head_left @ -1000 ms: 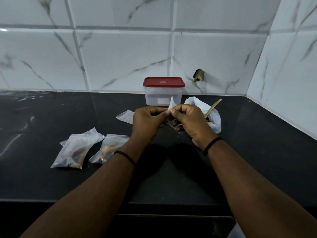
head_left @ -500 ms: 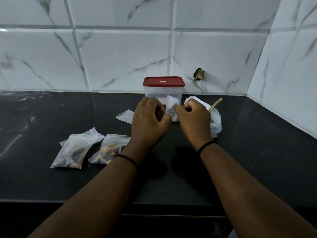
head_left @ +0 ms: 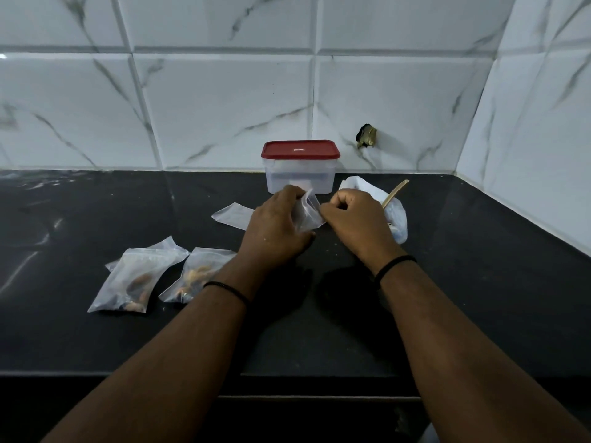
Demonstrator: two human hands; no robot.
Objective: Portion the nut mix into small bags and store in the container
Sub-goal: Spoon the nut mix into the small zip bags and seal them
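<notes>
Since a second ago, our hands have lowered the small bag (head_left: pixel 307 214) toward the bench (head_left: pixel 479 266). The lidded container (head_left: pixel 300 166) stands behind. Our left hand (head_left: pixel 276 230) and right hand (head_left: pixel 355 223) both pinch the bag between them.

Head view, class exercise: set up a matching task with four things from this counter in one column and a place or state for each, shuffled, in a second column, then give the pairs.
Things
1. container
2. small clear bag
3. two filled nut bags
4. wooden spoon

Places or states
A. lying on the counter, by the left forearm
B. held between both hands
C. handle sticking out of the large bag
D. by the wall, red lid on

Pairs: 1-D, 2-B, 3-A, 4-C
</notes>
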